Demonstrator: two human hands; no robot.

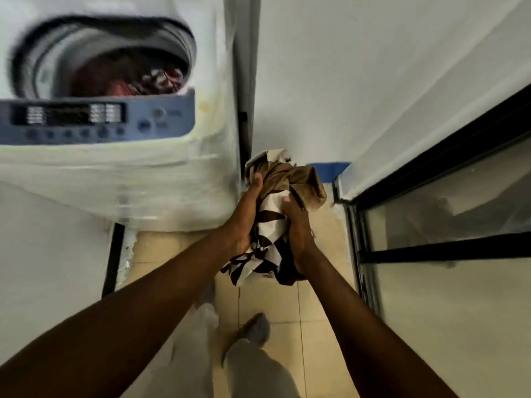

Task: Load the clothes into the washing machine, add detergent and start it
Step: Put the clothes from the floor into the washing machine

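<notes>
To the right of the washer [115, 173], over the tiled floor [287, 311], you hold a crumpled bundle [287, 182] of tan and brown-and-white cloth between both hands. It sits just beside the washer's front corner, well apart from the open drum [51, 61], where reddish clothes [120, 81] already lie. The likeliest slip, as I judge it, comes from the loose tail of patterned cloth hanging below your palms. It could snag on the washer's edge or trail to the floor as you lift across. The bundle looks like more than one garment, so a partial grip may let a piece slide out. The panel [94, 119] lies along the drum's near rim, and dragged cloth might brush its buttons. Your left hand [247, 214] clasps the bundle's left side, fingers [255, 182] curled into the cloth. Your right hand [298, 225] grips the right side, thumb pressed in. Both forearms reach forward and converge at the bundle.
</notes>
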